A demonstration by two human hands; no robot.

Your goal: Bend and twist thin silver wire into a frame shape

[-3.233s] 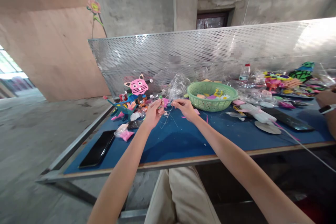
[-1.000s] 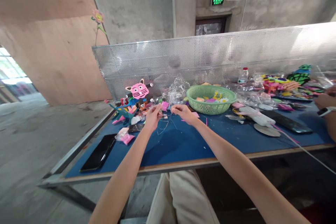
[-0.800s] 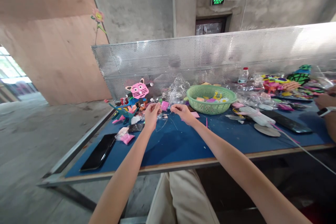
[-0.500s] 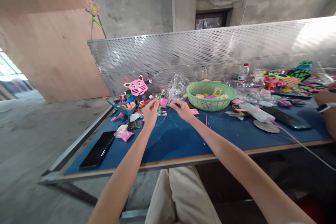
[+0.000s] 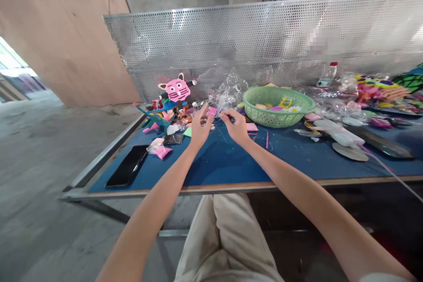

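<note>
My left hand (image 5: 199, 127) is raised over the blue table (image 5: 231, 165), fingers stretched up and apart, with nothing visibly in them. Just to its right, my right hand (image 5: 235, 124) is curled in a pinch on a thin wire (image 5: 224, 135) that trails down toward the tabletop. Both hands hover in front of a heap of small foam craft pieces (image 5: 172, 121) and crumpled clear plastic bags (image 5: 229, 92). A pink foam cat figure (image 5: 178, 90) stands behind the heap.
A green basket (image 5: 264, 119) of foam bits sits right of my hands. A black phone (image 5: 127, 172) and pink packets (image 5: 160, 150) lie at the left. A white glue gun (image 5: 340, 135) with its cord, a bottle (image 5: 325, 75) and colourful crafts (image 5: 376, 90) lie right. A perforated metal screen (image 5: 264, 39) backs the table.
My left hand went from a pinch on the wire to spread fingers. My right hand kept its pinch. The view tilted down and shifted a little.
</note>
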